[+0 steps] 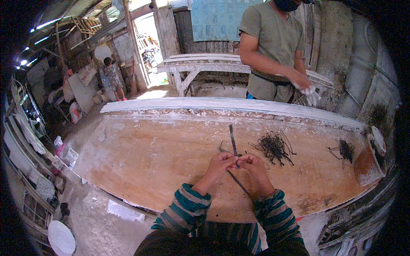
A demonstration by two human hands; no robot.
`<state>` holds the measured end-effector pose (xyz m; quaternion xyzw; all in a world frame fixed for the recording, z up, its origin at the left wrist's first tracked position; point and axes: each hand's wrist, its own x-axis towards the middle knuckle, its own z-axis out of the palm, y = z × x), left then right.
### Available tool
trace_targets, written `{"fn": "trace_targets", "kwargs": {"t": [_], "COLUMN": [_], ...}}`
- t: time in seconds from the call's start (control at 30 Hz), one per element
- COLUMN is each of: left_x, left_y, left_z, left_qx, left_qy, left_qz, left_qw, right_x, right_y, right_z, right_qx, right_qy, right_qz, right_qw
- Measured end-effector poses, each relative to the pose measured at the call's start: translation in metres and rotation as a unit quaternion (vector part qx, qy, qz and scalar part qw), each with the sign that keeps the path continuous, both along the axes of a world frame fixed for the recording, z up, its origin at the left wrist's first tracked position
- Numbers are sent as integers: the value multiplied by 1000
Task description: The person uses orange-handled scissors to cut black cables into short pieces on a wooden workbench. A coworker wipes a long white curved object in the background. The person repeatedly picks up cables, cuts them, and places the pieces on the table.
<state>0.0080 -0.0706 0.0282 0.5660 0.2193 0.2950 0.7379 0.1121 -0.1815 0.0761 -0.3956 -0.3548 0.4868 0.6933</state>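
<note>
Close together over the near middle of the wooden table (171,145), my left hand (220,165) and my right hand (254,167) pinch a dark narrow strip (232,138). One flat end of it points away from me. A darker length (239,182) trails from between my fingers toward my right sleeve; whether it is the same piece I cannot tell. Both hands are closed, with fingertips nearly touching. Just beyond my right hand lies a tangled heap of black cords (275,147). A smaller bunch of black cords (343,150) rests farther right.
A white-crusted raised edge (230,104) runs along the table's far side. An orange-brown bucket (368,164) lies tipped at the right end. Beyond the table stands a person (273,51) with whitened hands, before a bench (205,64). Another person (113,77) is at far left.
</note>
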Motion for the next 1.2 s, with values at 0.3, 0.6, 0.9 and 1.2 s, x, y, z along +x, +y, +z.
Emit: {"fn": "trace_targets", "kwargs": {"t": [0.3, 0.6, 0.9, 1.2], "left_x": [-1, 0, -3, -3], "left_y": [-1, 2, 2, 2], "left_z": [0, -6, 0, -7], "left_qx": [9, -28, -79, -102], "left_qy": [-20, -46, -20, 25], "left_qz": [4, 8, 13, -25], "left_qw": [1000, 999, 997, 994], "right_x": [6, 5, 1, 3], "right_y": [5, 3, 2, 6], "right_z": [-12, -7, 1, -10], "right_qx": [-29, -56, 91, 80], "right_qy": [-76, -183, -499, -447], "right_qz": [-30, -64, -153, -173], "right_qw": [996, 979, 848, 874]}}
